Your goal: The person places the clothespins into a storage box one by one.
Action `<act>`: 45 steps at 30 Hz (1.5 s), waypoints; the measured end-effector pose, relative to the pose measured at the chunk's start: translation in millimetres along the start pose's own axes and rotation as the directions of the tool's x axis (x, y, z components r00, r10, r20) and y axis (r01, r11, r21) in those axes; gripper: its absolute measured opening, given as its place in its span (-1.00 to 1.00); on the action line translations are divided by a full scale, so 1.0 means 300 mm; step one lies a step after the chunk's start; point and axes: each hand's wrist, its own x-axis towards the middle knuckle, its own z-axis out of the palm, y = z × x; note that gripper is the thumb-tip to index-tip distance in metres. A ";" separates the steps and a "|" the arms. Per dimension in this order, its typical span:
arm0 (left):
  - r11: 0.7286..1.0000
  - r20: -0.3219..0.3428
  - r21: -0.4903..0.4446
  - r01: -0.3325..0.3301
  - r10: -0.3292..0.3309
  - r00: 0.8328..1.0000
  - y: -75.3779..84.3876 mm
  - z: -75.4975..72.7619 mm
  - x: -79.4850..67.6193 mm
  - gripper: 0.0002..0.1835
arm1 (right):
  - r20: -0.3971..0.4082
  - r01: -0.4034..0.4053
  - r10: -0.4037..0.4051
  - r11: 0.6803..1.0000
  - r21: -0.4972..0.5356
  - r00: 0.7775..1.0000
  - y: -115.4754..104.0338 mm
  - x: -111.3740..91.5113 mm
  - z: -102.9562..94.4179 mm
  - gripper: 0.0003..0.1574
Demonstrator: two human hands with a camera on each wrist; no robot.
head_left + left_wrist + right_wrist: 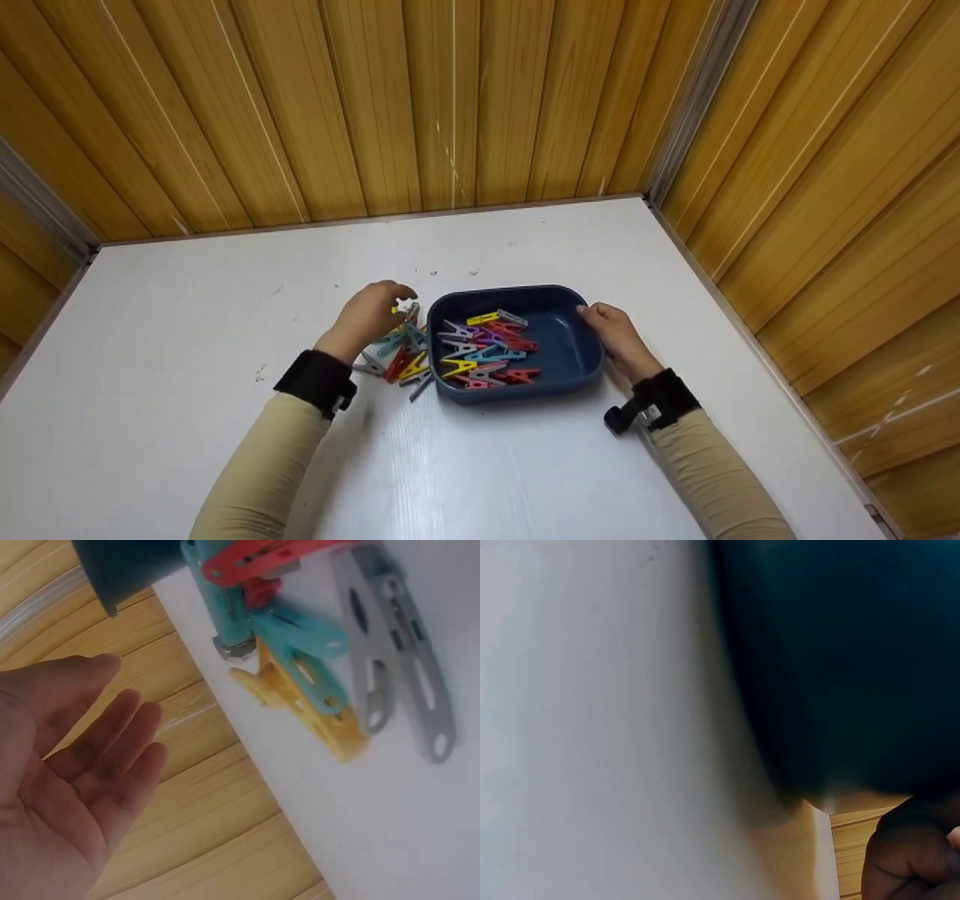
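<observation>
A dark blue plastic basin [559, 345] stands on the table, with several coloured clothespins [491, 352] heaped in its left part. My right hand [619, 337] grips the basin's right rim, thumb on top; in the right wrist view the basin's wall [840, 675] hides most of that grasp. Close over a loose pile of clothespins [397, 361], just left of the basin, hovers my left hand [367, 319]. Its fingers [112, 795] are loosely bent with nothing between them. Grey clothespins [367, 645], teal ones [300, 637] and a yellow clothespin [315, 716] lie beyond them.
The white table [510, 472] runs under both arms. Behind it rises a wood-patterned wall [420, 112], and another wall [840, 262] borders the right side. Each wrist wears a black strap [311, 382] with a small camera.
</observation>
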 end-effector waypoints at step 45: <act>0.971 -0.039 0.181 -0.154 0.163 0.986 -0.012 0.017 -0.035 -0.76 | -0.010 0.018 -0.018 1.000 0.001 1.000 0.002 0.000 0.004 -0.49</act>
